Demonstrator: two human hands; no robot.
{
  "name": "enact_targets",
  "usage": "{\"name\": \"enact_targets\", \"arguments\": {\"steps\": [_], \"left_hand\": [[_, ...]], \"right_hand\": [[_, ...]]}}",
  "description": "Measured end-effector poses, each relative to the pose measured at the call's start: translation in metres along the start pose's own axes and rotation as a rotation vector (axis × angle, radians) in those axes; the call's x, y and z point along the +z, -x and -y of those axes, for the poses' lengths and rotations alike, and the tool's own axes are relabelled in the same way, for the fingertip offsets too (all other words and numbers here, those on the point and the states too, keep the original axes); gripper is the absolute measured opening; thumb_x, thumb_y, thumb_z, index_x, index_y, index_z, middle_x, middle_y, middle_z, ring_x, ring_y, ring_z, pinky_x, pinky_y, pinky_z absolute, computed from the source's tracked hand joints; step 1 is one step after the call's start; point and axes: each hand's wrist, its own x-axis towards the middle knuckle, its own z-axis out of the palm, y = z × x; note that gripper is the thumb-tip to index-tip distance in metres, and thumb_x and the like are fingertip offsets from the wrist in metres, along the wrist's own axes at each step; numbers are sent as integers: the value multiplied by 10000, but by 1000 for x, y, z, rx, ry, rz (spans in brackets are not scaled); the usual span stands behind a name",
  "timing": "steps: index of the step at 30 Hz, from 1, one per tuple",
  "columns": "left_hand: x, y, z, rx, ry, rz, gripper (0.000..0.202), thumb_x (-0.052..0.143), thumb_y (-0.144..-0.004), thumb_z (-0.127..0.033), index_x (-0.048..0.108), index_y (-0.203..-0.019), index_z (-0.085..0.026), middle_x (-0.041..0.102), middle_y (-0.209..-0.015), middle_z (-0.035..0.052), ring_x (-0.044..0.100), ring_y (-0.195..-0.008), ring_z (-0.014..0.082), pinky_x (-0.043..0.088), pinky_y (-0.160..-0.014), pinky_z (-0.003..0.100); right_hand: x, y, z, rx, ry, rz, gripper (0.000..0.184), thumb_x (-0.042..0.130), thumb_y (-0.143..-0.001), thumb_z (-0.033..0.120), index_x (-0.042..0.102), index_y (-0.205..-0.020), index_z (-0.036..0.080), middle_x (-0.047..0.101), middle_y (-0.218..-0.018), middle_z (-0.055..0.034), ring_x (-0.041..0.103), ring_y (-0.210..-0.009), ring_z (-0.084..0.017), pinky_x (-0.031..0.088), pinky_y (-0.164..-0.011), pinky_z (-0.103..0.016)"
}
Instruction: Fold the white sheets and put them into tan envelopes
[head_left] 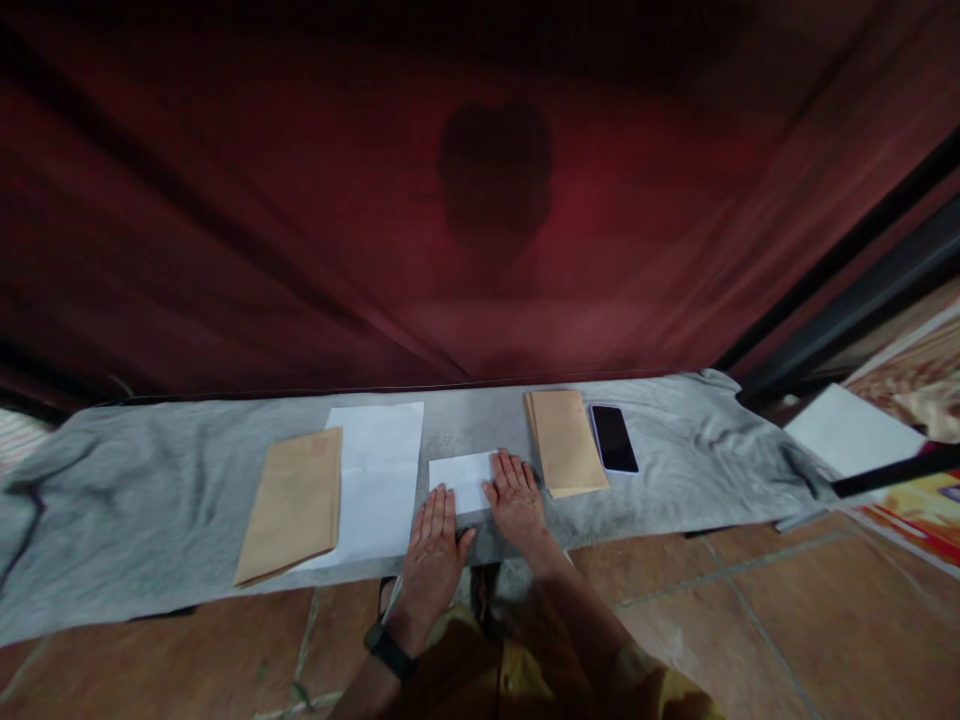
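A folded white sheet of paper (460, 478) lies on the grey cloth between my hands. My left hand (435, 550) rests flat at its lower left corner, fingers stretched out. At its right end my right hand (516, 498) presses down with the fingers extended over the paper's edge. To the left is white paper (379, 470), partly covered by brown envelopes (296, 500). More brown envelopes (566, 440) lie to the right of my right hand, with a dark-screened phone (614, 438) beside them.
Grey cloth (165, 480) covers the long, narrow surface. Behind it hangs a dark red fabric wall (337, 250) bearing a head-shaped shadow. A black frame bar (847, 290) and a white panel (855, 430) stand at the right. Below is a tiled floor (750, 620).
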Motion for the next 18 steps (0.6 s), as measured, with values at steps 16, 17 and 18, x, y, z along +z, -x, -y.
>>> {"name": "enact_targets", "arguments": {"steps": [16, 17, 18], "left_hand": [[0, 13, -22, 84, -30, 71, 595, 434, -1007, -395, 392, -1553, -162, 418, -1605, 151, 337, -1515, 292, 359, -1213, 511], [0, 14, -23, 79, -29, 68, 597, 433, -1009, -390, 390, -1553, -148, 415, -1605, 158, 328, -1518, 295, 353, -1217, 512], [0, 14, -23, 75, -25, 66, 598, 432, -1010, -387, 389, -1551, -136, 410, -1607, 164, 321, -1521, 299, 347, -1220, 515]], "right_hand": [[-9, -34, -5, 222, -158, 52, 475, 517, -954, 226, 562, -1419, 141, 690, -1282, -188, 652, -1160, -284, 477, -1018, -424], [-9, -39, -6, 274, -206, 50, 453, 532, -927, 202, 601, -1369, 130, 718, -1202, -187, 676, -1102, -281, 499, -978, -400], [-9, -43, -6, 313, -250, 46, 423, 546, -899, 179, 641, -1307, 116, 737, -1127, -185, 694, -1049, -280, 516, -941, -381]]}}
